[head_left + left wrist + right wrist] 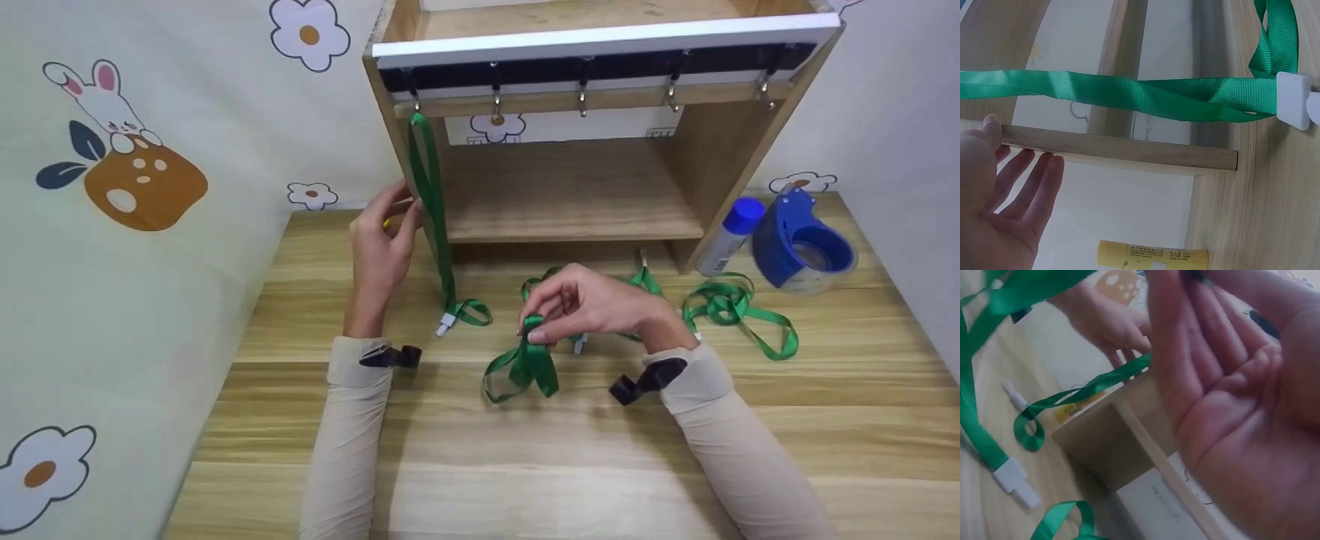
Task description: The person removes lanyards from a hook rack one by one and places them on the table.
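In the head view, my right hand (589, 304) pinches a bunched green lanyard (534, 364) above the table, its loops hanging below the fingers. My left hand (381, 236) grips the left side panel of a wooden shelf (574, 187), with thumb and fingers about the panel's edge in the left wrist view. Beside that hand, another green lanyard (429, 195) hangs from the leftmost hook (417, 101), its white clip (447, 322) low by the table. The right wrist view shows mostly my palm (1230, 422); the pinching fingertips are partly cut off.
Several metal hooks (583, 101) line the shelf's front rail. More green lanyards lie on the table, one coiled lanyard (727, 307) at right. A blue-capped bottle (731, 236) and blue tape dispenser (799, 244) stand right of the shelf. A yellow tube (1151, 256) lies outside the left panel.
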Demonstrator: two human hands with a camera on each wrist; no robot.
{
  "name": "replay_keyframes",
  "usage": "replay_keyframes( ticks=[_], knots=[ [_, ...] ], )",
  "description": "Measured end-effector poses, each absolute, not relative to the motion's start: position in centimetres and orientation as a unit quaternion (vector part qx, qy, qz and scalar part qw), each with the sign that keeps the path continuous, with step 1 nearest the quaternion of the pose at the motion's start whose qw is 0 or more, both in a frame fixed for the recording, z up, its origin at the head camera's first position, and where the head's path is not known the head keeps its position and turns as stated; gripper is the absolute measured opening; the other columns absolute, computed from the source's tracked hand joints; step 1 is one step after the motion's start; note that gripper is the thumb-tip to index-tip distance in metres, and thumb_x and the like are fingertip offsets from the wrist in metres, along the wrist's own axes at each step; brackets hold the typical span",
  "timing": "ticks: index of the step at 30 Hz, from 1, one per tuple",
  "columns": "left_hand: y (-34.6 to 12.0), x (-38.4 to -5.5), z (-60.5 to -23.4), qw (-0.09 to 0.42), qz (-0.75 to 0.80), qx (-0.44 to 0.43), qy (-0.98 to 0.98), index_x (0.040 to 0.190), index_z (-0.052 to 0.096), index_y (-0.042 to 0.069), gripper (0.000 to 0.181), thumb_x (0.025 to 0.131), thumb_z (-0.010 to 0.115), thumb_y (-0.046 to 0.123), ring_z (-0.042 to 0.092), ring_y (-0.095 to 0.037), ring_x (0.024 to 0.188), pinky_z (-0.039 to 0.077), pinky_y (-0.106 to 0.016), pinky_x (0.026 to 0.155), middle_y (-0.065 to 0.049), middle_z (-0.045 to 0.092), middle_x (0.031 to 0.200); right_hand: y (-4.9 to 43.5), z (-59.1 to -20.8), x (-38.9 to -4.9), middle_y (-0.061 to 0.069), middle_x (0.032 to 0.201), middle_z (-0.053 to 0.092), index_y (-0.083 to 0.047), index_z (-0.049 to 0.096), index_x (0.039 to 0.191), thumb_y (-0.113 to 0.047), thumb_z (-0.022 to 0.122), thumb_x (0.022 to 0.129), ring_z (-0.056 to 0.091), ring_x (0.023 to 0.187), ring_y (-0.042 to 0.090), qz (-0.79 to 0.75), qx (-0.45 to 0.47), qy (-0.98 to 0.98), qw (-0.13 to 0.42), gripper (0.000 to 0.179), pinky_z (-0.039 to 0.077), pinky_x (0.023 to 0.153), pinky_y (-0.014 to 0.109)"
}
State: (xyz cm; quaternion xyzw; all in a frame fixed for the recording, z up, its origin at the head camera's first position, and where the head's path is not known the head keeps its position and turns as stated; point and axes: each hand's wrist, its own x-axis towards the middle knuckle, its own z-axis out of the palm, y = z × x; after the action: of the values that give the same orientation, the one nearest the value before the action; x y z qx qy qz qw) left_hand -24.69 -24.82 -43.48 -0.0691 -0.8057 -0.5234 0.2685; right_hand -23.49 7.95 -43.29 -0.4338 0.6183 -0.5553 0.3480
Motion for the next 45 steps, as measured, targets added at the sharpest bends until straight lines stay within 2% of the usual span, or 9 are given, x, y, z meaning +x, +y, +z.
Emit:
replay_keyframes(
  ticks=[2, 12, 17, 21, 28, 33, 38, 42, 45],
  knots=[
    [-25.2, -25.2, -44.2, 0.271, -0.522, -0.072, -0.805, 0.143, 0.070, 0.022, 0.037, 0.107, 0.071, 0.029, 0.077, -0.014, 0.115, 0.067, -0.029, 0.092, 0.000, 0.075, 0.137, 7.6, -43.9, -23.5, 0.001, 0.095, 0.084, -0.001, 0.077, 0.113, -0.012, 0.079, 0.100, 0.078, 0.084, 0.009, -0.541, -0.404, 0.648, 0.353, 0.017, 0.069, 0.081, 0.030],
    [-24.4, -24.6, -43.1, 0.299, -0.519, -0.082, -0.797, 0.141, 0.070, 0.004, 0.036, 0.106, 0.071, 0.012, 0.078, -0.029, 0.113, 0.068, -0.027, 0.088, -0.016, 0.075, 0.135, 5.1, -46.9, -22.2, 0.004, 0.087, 0.081, -0.002, 0.076, 0.111, -0.009, 0.081, 0.097, 0.077, 0.072, 0.012, -0.486, -0.256, 0.764, 0.338, 0.017, 0.066, 0.076, 0.025],
    [-23.9, -23.7, -42.0, 0.295, -0.515, -0.080, -0.801, 0.141, 0.070, 0.004, 0.035, 0.107, 0.069, 0.012, 0.078, -0.030, 0.113, 0.069, -0.036, 0.091, -0.016, 0.075, 0.136, 4.3, -47.5, -21.6, 0.004, 0.082, 0.078, -0.001, 0.078, 0.120, -0.010, 0.079, 0.098, 0.072, 0.071, 0.010, -0.401, -0.272, 0.825, 0.290, 0.024, 0.062, 0.084, 0.028],
    [-23.9, -23.7, -41.9, 0.288, -0.517, -0.079, -0.803, 0.142, 0.069, 0.006, 0.036, 0.107, 0.069, 0.013, 0.078, -0.029, 0.115, 0.069, -0.041, 0.093, -0.015, 0.075, 0.137, 3.7, -47.6, -21.5, 0.005, 0.091, 0.077, -0.003, 0.079, 0.123, -0.012, 0.078, 0.099, 0.067, 0.079, 0.010, -0.343, -0.293, 0.858, 0.245, 0.025, 0.061, 0.086, 0.034],
    [-24.0, -23.5, -41.8, 0.274, -0.529, -0.072, -0.800, 0.142, 0.069, 0.006, 0.037, 0.107, 0.070, 0.013, 0.077, -0.028, 0.117, 0.068, -0.030, 0.092, -0.014, 0.074, 0.138, 2.8, -47.4, -21.8, 0.008, 0.100, 0.079, -0.007, 0.084, 0.106, -0.006, 0.076, 0.099, 0.061, 0.089, 0.016, -0.292, -0.351, 0.871, 0.182, 0.011, 0.055, 0.082, 0.031],
    [-24.1, -23.5, -41.9, 0.277, -0.530, -0.071, -0.799, 0.142, 0.069, 0.005, 0.036, 0.107, 0.069, 0.012, 0.077, -0.029, 0.117, 0.068, -0.032, 0.092, -0.015, 0.074, 0.138, 2.0, -47.7, -22.6, 0.010, 0.100, 0.081, -0.005, 0.085, 0.104, 0.004, 0.069, 0.097, 0.059, 0.083, 0.014, -0.288, -0.381, 0.868, 0.133, 0.020, 0.053, 0.075, 0.027],
    [-24.0, -23.4, -42.0, 0.285, -0.523, -0.073, -0.800, 0.141, 0.070, 0.004, 0.036, 0.106, 0.070, 0.013, 0.078, -0.028, 0.114, 0.069, -0.039, 0.091, -0.016, 0.075, 0.136, 1.3, -47.8, -23.5, 0.013, 0.104, 0.080, -0.004, 0.082, 0.114, 0.002, 0.069, 0.099, 0.068, 0.086, 0.019, -0.313, -0.354, 0.873, 0.117, 0.020, 0.058, 0.077, 0.032],
    [-23.9, -23.4, -42.0, 0.279, -0.523, -0.075, -0.802, 0.141, 0.069, 0.005, 0.036, 0.107, 0.070, 0.014, 0.078, -0.028, 0.115, 0.069, -0.037, 0.092, -0.015, 0.075, 0.137, 1.2, -47.6, -23.6, 0.016, 0.112, 0.079, -0.001, 0.075, 0.126, -0.007, 0.073, 0.102, 0.075, 0.101, 0.026, -0.344, -0.314, 0.876, 0.123, 0.026, 0.066, 0.090, 0.042],
    [-23.9, -23.4, -41.9, 0.277, -0.524, -0.075, -0.802, 0.142, 0.069, 0.005, 0.036, 0.107, 0.070, 0.014, 0.077, -0.028, 0.115, 0.068, -0.044, 0.094, -0.015, 0.074, 0.136, 1.7, -47.3, -23.5, 0.018, 0.117, 0.079, 0.002, 0.072, 0.132, -0.013, 0.074, 0.103, 0.077, 0.106, 0.029, -0.367, -0.299, 0.872, 0.125, 0.033, 0.067, 0.094, 0.045]
  ],
)
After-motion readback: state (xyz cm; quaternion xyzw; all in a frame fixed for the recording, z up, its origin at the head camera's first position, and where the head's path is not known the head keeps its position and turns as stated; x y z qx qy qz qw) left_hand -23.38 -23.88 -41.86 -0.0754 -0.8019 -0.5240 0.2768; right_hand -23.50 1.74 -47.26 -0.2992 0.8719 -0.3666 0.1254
